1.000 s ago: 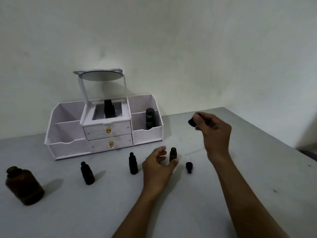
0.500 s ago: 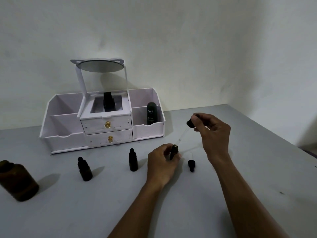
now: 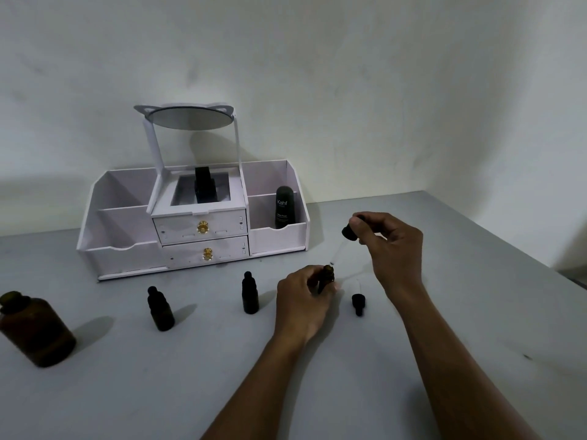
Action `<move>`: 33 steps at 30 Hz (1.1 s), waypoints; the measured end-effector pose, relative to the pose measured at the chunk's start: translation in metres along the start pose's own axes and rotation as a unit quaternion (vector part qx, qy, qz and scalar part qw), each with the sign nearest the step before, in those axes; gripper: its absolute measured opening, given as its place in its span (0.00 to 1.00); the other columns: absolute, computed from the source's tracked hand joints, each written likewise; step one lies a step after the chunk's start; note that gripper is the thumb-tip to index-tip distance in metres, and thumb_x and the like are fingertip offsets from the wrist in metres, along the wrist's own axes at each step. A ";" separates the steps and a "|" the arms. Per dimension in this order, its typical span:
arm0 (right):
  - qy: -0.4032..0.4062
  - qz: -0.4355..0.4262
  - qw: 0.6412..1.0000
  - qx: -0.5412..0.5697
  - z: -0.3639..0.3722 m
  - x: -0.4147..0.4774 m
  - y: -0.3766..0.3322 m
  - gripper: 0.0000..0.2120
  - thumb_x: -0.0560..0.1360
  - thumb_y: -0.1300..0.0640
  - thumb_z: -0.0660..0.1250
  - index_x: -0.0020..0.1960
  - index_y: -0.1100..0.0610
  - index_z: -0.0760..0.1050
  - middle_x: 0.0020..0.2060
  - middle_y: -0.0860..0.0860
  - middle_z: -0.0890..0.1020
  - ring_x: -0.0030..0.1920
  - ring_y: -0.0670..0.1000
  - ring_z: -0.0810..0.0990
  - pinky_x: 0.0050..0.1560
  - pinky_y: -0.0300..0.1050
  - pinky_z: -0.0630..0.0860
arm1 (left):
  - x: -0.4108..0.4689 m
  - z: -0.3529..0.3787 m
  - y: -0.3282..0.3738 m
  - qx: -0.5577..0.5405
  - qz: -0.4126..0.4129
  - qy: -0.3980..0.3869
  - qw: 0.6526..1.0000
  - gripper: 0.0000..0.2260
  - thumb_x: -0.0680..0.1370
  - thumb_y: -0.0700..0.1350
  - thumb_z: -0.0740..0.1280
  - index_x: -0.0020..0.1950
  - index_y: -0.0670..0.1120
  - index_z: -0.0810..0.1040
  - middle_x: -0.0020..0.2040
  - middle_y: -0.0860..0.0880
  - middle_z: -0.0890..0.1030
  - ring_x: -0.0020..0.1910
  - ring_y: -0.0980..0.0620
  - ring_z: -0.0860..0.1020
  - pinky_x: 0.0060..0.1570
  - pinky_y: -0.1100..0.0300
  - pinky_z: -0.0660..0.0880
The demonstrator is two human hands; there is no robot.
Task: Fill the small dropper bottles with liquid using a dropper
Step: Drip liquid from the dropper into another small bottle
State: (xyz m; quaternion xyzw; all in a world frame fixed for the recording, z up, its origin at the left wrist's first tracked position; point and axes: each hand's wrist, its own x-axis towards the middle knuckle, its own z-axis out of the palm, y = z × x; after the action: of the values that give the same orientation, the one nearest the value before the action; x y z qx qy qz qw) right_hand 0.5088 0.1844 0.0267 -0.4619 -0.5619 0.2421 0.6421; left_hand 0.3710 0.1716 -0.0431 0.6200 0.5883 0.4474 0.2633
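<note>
At lower left of the frame a jar stands on the table. Right of it stand a capped bottle and a second capped bottle. At centre the left hand grips the open bottle, which is tilted. A loose cap lies just right. Higher up, the right hand pinches the dropper, its glass tip at the open bottle's mouth. Behind sits a white organiser.
</note>
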 end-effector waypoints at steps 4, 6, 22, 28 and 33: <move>-0.006 -0.009 1.000 -0.015 0.002 -0.002 0.000 0.02 0.75 0.59 0.73 0.45 0.57 0.85 0.35 0.48 0.87 0.40 0.44 0.85 0.43 0.35 0.78 | 0.000 0.001 -0.001 0.001 -0.002 -0.001 1.000 0.16 0.74 0.50 0.72 0.62 0.52 0.79 0.57 0.56 0.82 0.47 0.65 0.75 0.45 0.82 0.62; -0.008 -0.016 1.000 -0.025 0.003 -0.002 0.000 0.02 0.75 0.60 0.73 0.45 0.58 0.84 0.36 0.48 0.87 0.40 0.43 0.85 0.43 0.34 0.78 | 0.000 0.001 -0.002 0.002 -0.001 -0.002 1.000 0.16 0.74 0.50 0.72 0.62 0.52 0.79 0.57 0.56 0.82 0.47 0.65 0.76 0.45 0.82 0.62; 0.004 -0.019 1.000 -0.017 0.005 -0.003 -0.001 0.02 0.75 0.60 0.74 0.45 0.59 0.84 0.36 0.49 0.87 0.39 0.43 0.85 0.42 0.34 0.78 | 0.003 0.002 -0.004 0.013 0.008 -0.001 1.000 0.17 0.74 0.50 0.72 0.62 0.51 0.79 0.58 0.55 0.81 0.46 0.66 0.73 0.41 0.85 0.60; 0.009 -0.020 1.000 -0.019 0.004 -0.003 -0.002 0.03 0.75 0.62 0.73 0.43 0.61 0.84 0.36 0.51 0.86 0.38 0.42 0.84 0.42 0.32 0.77 | 0.002 0.002 -0.004 0.001 0.004 -0.002 1.000 0.15 0.73 0.51 0.73 0.60 0.52 0.80 0.55 0.56 0.82 0.43 0.67 0.74 0.42 0.84 0.62; 0.011 -0.021 1.000 -0.019 0.004 -0.004 -0.002 0.03 0.75 0.62 0.72 0.43 0.61 0.84 0.35 0.51 0.86 0.38 0.42 0.84 0.42 0.33 0.77 | 0.002 0.002 -0.004 -0.005 0.001 -0.004 1.000 0.16 0.73 0.51 0.73 0.60 0.52 0.80 0.55 0.56 0.82 0.44 0.66 0.75 0.43 0.83 0.63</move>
State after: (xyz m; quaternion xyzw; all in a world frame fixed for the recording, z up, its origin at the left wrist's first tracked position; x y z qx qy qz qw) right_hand 0.5034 0.1816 0.0266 -0.4649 -0.5687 0.2123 0.6445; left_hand 0.3701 0.1747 -0.0470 0.6214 0.5842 0.4480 0.2679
